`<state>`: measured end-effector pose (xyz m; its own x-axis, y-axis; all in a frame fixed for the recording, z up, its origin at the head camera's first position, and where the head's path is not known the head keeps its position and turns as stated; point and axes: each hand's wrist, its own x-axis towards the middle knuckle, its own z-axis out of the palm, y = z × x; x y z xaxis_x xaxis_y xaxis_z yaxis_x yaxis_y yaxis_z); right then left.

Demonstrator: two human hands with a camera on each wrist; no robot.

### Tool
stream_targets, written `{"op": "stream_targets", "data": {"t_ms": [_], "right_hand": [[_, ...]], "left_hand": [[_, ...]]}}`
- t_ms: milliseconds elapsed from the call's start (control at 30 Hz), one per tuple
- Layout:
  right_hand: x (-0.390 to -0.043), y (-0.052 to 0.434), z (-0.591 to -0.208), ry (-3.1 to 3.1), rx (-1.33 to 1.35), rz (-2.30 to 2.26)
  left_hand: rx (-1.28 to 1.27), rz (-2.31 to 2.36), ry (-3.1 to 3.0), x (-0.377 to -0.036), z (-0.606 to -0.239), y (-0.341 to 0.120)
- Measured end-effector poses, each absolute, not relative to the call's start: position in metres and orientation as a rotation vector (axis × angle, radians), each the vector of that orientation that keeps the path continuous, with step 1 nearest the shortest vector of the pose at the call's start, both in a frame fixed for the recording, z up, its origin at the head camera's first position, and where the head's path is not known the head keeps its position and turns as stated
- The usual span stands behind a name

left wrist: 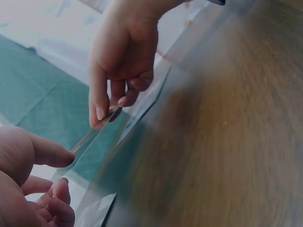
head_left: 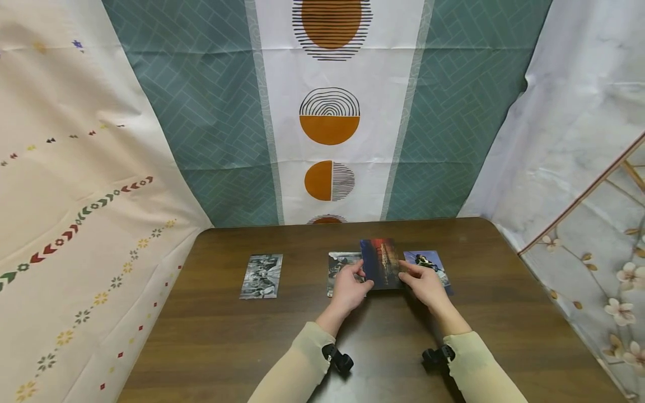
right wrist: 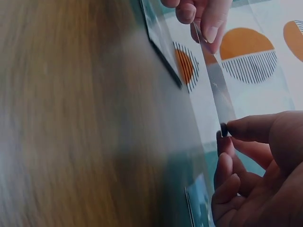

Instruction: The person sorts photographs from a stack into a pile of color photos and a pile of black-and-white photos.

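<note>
You are pinching the red-and-blue picture card (head_left: 381,264) by its side edges, left hand (head_left: 349,289) and right hand (head_left: 424,286) each pressing it between thumb and fingers. It is hovering over the wooden table (head_left: 383,336), while a grey picture card (head_left: 337,265) is lying partly behind your left hand.

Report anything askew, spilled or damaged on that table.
Nothing stands out: no spill or tear shows. The black-and-white picture, grey picture and blue picture lie in a row; left hand and right hand hold the red-and-blue picture.
</note>
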<state>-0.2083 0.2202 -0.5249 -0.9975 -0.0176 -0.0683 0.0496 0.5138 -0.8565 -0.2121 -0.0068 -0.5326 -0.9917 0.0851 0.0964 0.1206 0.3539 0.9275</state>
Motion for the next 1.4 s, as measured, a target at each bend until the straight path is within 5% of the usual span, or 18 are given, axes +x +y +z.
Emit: {"op": "stream_targets", "data": {"t_ms": [1400], "right_hand": [[-0.198, 0.326, -0.526, 2.823, 0.194, -1.241]], "left_hand": [[-0.205, -1.458, -2.940, -0.226, -0.536, 0.109]]}}
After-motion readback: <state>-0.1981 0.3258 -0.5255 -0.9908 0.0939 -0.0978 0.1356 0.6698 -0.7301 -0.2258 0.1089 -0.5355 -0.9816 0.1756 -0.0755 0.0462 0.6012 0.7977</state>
